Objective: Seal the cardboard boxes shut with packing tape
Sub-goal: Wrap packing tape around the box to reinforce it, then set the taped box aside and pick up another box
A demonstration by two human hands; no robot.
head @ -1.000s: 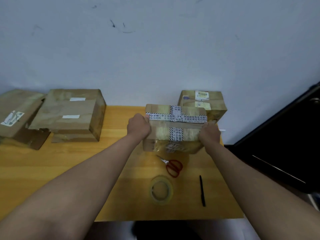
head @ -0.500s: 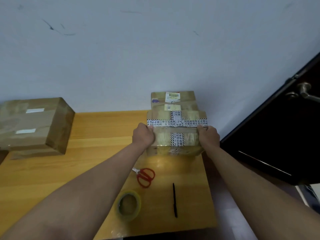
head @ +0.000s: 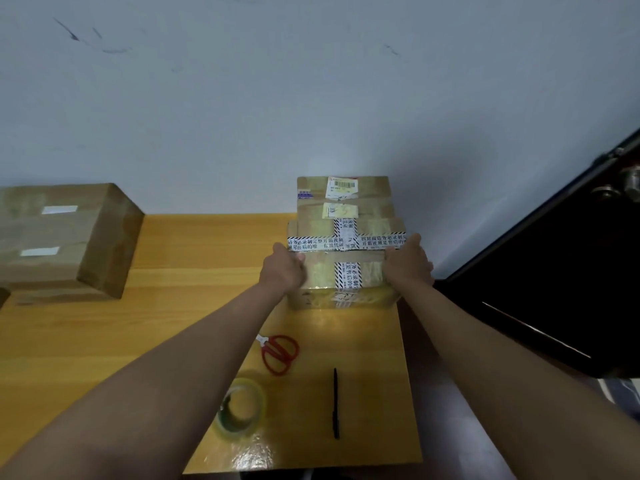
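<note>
A small cardboard box (head: 346,275) crossed with black-and-white printed tape sits near the table's right edge. My left hand (head: 282,270) grips its left side and my right hand (head: 408,263) grips its right side. Directly behind it, against the wall, stands a second taped box (head: 346,199) with shipping labels on top. A roll of clear packing tape (head: 242,410) lies near the front of the table, partly behind my left forearm.
Red-handled scissors (head: 278,353) and a black pen (head: 335,403) lie on the wooden table (head: 207,258) in front of the box. A larger cardboard box (head: 65,237) stands at the left. A dark door (head: 554,271) is right of the table's edge.
Both hands have carried the taped box to the right and back, so it now sits right in front of the labelled box. My view has swung right; the far-left box has left the frame.
</note>
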